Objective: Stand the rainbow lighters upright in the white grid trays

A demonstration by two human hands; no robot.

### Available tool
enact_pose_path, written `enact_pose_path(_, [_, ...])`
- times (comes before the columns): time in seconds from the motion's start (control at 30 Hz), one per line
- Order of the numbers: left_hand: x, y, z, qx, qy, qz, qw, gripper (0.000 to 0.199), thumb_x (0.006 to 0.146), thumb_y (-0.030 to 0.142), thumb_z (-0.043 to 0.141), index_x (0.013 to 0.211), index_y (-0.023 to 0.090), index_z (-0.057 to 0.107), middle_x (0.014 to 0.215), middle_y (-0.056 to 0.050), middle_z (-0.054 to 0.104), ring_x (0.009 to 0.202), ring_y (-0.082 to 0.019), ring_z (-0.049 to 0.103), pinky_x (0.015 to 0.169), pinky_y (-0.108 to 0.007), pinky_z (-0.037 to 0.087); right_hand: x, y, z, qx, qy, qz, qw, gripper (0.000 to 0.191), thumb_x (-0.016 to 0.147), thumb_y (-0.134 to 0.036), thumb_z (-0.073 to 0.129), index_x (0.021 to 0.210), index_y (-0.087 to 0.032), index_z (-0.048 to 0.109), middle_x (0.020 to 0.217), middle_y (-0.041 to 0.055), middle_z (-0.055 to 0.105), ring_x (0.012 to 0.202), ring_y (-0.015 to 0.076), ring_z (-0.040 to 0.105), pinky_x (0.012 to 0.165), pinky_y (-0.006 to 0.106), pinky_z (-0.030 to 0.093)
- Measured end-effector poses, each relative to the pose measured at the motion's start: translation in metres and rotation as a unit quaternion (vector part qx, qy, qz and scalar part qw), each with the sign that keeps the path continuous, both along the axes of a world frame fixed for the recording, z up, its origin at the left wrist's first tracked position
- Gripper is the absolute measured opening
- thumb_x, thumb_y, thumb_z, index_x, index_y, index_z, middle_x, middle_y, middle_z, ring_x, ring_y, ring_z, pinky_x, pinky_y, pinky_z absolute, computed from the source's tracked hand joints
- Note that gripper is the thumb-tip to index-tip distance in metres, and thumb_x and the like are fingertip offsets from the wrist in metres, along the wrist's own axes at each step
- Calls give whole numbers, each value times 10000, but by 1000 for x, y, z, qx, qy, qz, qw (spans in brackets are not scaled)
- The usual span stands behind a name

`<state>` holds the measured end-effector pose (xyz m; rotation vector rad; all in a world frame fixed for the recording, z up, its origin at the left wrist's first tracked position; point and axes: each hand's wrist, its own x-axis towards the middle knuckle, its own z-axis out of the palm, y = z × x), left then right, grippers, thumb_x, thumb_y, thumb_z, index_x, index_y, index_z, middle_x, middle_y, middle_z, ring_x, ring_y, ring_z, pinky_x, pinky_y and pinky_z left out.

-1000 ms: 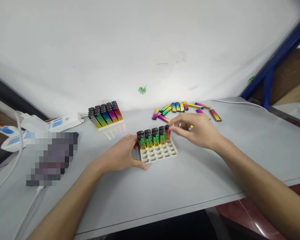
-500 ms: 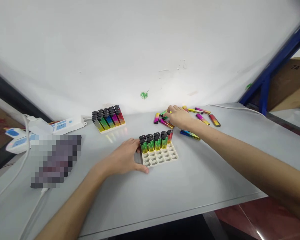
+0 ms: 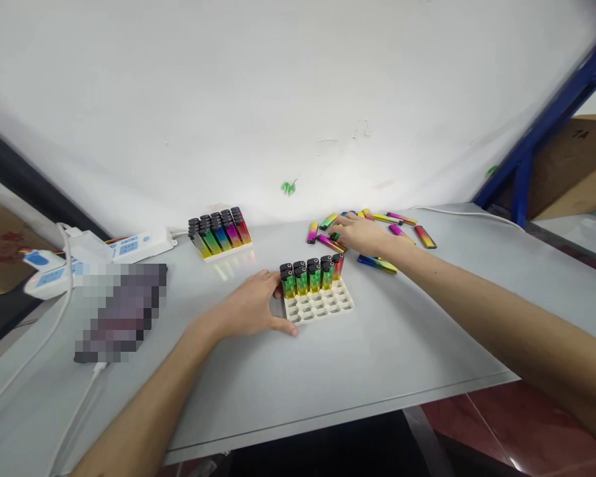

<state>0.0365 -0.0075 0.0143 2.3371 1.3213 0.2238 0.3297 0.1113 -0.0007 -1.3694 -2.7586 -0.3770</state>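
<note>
My left hand (image 3: 258,301) grips the left side of a white slotted tray (image 3: 322,313), thumb along its front corner and fingers behind the left edge. In the tray's back rows several green-and-yellow lighters (image 3: 302,285) stand upright, with a red lighter (image 3: 338,268) at their right end. Farther back, my right hand (image 3: 360,233) reaches over loose lighters, its fingers closed on a green lighter (image 3: 335,235) mostly hidden under them. Close by lie a pink-and-yellow lighter (image 3: 312,232), a pink-to-green lighter (image 3: 330,243) and a blue-and-yellow lighter (image 3: 377,265).
A second white tray (image 3: 228,252), filled with upright multicoloured lighters, stands back left near the wall (image 3: 238,99). Left of it are a white power strip (image 3: 134,245), a blurred-out dark object (image 3: 122,315) and white cables. A red-and-yellow lighter (image 3: 426,237) lies far right.
My right hand has shifted slightly right, uncovering a green lighter behind its fingers, with another at the fingertips. My left hand stays at the tray; the view has tilted slightly.
</note>
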Motion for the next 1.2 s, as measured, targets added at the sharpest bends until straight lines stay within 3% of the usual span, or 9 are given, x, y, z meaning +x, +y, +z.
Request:
enact_pose_path(0.17, [-1, 0, -1, 1, 0, -4, 1000, 678, 572, 713, 769, 1010, 227, 590, 1005, -52, 646, 953, -291, 619, 809, -384, 494, -2, 1, -1, -9, 28, 24, 999, 281, 899, -58, 486, 1032, -176, 704, 1064, 126, 694, 1047, 296, 528, 842, 374, 407])
enact_pose_path(0.27, [-1, 1, -1, 2, 2, -10, 1000, 688, 573, 718, 769, 1017, 224, 588, 1008, -52, 640, 948, -290, 615, 813, -389, 491, -6, -9, 4, 7, 197, -54, 979, 246, 979, -240, 463, 1116, -157, 651, 1078, 146, 682, 1011, 286, 559, 833, 379, 431])
enact_pose_path(0.37, [0, 1, 0, -2, 3, -14, 1000, 700, 583, 726, 762, 1034, 222, 583, 1018, -55, 631, 951, -290, 608, 819, -391, 487, -11, -33, 11, 7, 386, -108, 916, 301, 1001, -360, 430, 1194, -170, 562, 959, 99, 669, 810, 228, 586, 729, 348, 439])
enact_pose_path(0.47, [-1, 1, 0, -11, 4, -9, 1000, 701, 576, 732, 764, 1025, 225, 582, 1025, -56, 628, 960, -293, 604, 819, -390, 487, -17, -63, 10, -9, 488, -87, 868, 330, 1021, -456, 365, 1072, -199, 565, 766, 23, 576, 684, 183, 523, 659, 317, 403])
enact_pose_path(0.63, [-2, 1, -1, -18, 2, 0, 1000, 703, 580, 717, 767, 1035, 210, 590, 1048, -75, 637, 986, -299, 601, 840, -396, 491, -22, -96, -3, -161, 585, -76, 791, 475, 990, -619, 308, 838, -223, 521, 648, -19, 451, 549, 138, 408, 523, 280, 346])
enact_pose_path(0.8, [-3, 2, -3, -25, -4, 2, 1000, 703, 587, 677, 783, 1086, 215, 605, 1084, -85, 644, 1002, -301, 604, 846, -395, 498, -21, -97, -8, -253, 668, -80, 696, 376, 869, -592, 618, 992, -285, 439, 557, -97, 392, 438, 110, 306, 421, 241, 260])
enact_pose_path(0.9, [-4, 1, -3, -28, 3, 9, 1000, 707, 592, 672, 784, 1108, 221, 607, 1095, -85, 644, 1007, -303, 605, 845, -396, 498, -17, -91, -10, -290, 706, -90, 639, 405, 874, -638, 570, 812, -247, 488, 522, -94, 249, 437, 93, 184, 415, 247, 175])
enact_pose_path(1.0, [-4, 1, -3, -37, 14, 14, 999, 753, 592, 689, 779, 1155, 225, 596, 1130, -88, 634, 1033, -309, 597, 854, -400, 497, -15, -88, -12, -334, 727, -112, 589, 565, 903, -688, 443, 580, -225, 408, 506, -79, 151, 448, 88, 112, 430, 265, 112])
enact_pose_path(1.2, [-4, 2, -3, -33, 23, 11, 999, 771, 597, 711, 765, 1166, 219, 594, 1143, -95, 630, 1041, -310, 593, 867, -403, 495, -17, -87, -9, -366, 740, -148, 545, 525, 929, -547, 403, 517, -229, 335, 470, -70, 141, 434, 89, 71, 419, 271, 88])
